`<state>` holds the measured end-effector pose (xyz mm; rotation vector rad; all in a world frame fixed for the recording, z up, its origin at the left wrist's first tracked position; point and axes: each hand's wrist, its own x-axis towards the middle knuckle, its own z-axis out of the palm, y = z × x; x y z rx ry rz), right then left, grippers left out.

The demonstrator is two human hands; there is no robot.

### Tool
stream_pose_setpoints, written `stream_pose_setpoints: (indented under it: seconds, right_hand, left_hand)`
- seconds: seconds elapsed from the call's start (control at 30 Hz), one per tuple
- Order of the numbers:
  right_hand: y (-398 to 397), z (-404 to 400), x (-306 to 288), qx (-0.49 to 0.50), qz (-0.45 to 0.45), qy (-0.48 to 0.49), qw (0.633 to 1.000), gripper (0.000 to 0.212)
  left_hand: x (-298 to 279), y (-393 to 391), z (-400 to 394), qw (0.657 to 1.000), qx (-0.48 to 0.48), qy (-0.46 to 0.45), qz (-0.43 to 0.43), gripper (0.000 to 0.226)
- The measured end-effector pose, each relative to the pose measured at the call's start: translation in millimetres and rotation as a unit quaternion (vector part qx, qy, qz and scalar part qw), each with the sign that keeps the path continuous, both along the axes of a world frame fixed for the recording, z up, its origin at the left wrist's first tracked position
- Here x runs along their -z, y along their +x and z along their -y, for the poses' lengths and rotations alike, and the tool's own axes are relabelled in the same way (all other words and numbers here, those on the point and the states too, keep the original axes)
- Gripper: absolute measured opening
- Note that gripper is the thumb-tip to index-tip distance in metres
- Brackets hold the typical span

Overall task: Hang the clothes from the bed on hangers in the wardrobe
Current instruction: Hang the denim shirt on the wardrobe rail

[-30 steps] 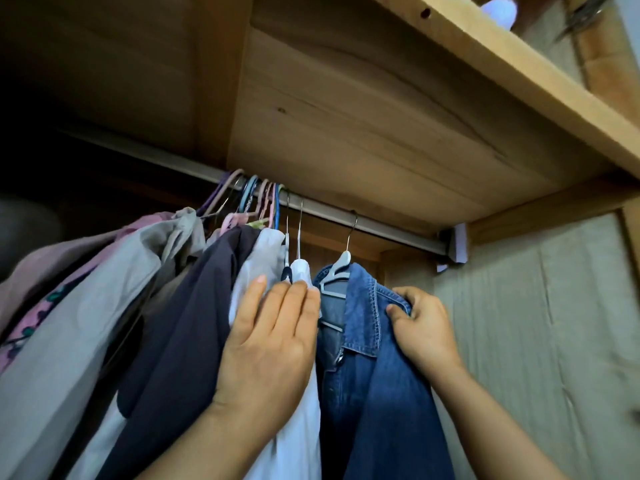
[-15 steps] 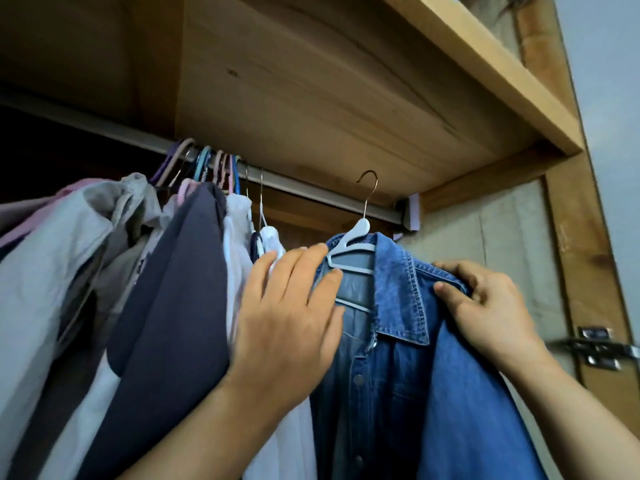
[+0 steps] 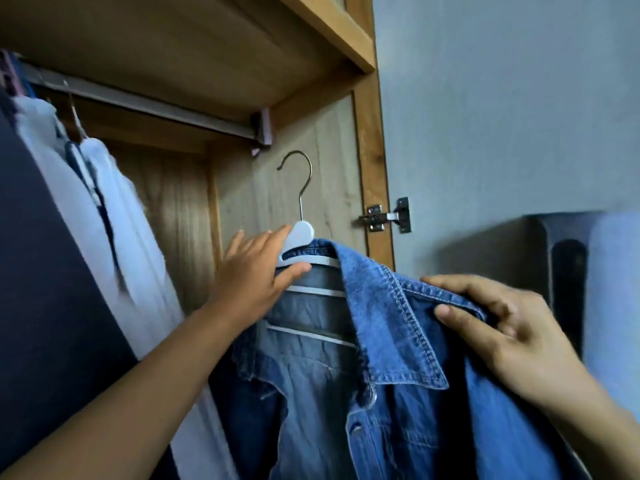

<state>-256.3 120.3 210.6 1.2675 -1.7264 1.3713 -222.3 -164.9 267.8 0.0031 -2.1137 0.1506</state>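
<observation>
Head view showed the denim shirt [image 3: 398, 341] on a white hanger [image 3: 301, 237], its hook clear below the rail [image 3: 138, 102]. Left hand [image 3: 256, 271] gripped the hanger, apparently; right hand [image 3: 502, 327] pinched the collar. Next: hooking over the rail.

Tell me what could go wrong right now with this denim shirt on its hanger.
1. The hanger hook is off the wardrobe rail; only the left hand steadies it, so it could drop.
2. The right hand pinches the denim shirt at its collar; tugging may slide it off the hanger.
</observation>
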Motion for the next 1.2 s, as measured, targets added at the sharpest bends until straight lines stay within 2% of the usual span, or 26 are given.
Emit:
stream_pose_setpoints:
  seconds: [0.1, 0.17, 0.27, 0.43, 0.53, 0.67, 0.83, 1.0, 1.13, 1.2]
  right_hand:
    - [20.5, -49.1, 25.2, -0.004, 0.053, 0.03, 0.998, 0.021]
    - [35.6, -81.8, 36.3, -0.003, 0.107, 0.077, 0.991, 0.019]
    - [58.7, -129.5, 53.2, 0.11, 0.117, 0.16, 0.974, 0.036]
    - [98.3, -177.5, 91.5, 0.289, 0.094, 0.243, 0.921, 0.068]
    - [120.7, -202.0, 116.6, 0.346, 0.113, 0.276, 0.889, 0.063]
    - [144.8, -239.1, 145.0, 0.456, 0.165, 0.234, 0.843, 0.047]
    - [177.7, -279.5, 165.3, 0.617, 0.19, 0.134, 0.752, 0.034]
    - [210.2, -303.2, 166.4, 0.744, 0.183, 0.089, 0.636, 0.034]
    - [247.1, -312.0, 167.6, 0.818, 0.184, 0.041, 0.544, 0.036]
    - [267.2, -313.1, 166.4, 0.846, 0.187, 0.016, 0.499, 0.035]
  left_hand:
    - [25.5, -0.2, -35.9, 0.991, 0.096, 0.063, 0.071, 0.083]
    - [51.7, 2.5, -59.2, 0.99, 0.139, 0.023, 0.02, 0.076]
    - [92.1, 8.0, -108.8, 0.982, 0.17, -0.06, -0.056, 0.064]
    - [151.5, 12.0, -193.1, 0.955, 0.269, -0.095, -0.083, 0.059]
    - [183.0, 7.7, -246.5, 0.94, 0.323, -0.087, -0.069, 0.054]
    - [214.9, 4.6, -315.7, 0.905, 0.423, -0.043, -0.028, 0.048]
    - [240.2, -3.1, -399.8, 0.829, 0.558, 0.031, 0.013, 0.045]
    - [235.9, -4.0, -472.9, 0.736, 0.667, 0.057, 0.097, 0.049]
    - [232.5, 10.1, -522.3, 0.635, 0.756, 0.067, 0.141, 0.054]
    - [231.4, 19.7, -542.0, 0.6, 0.785, 0.063, 0.14, 0.057]
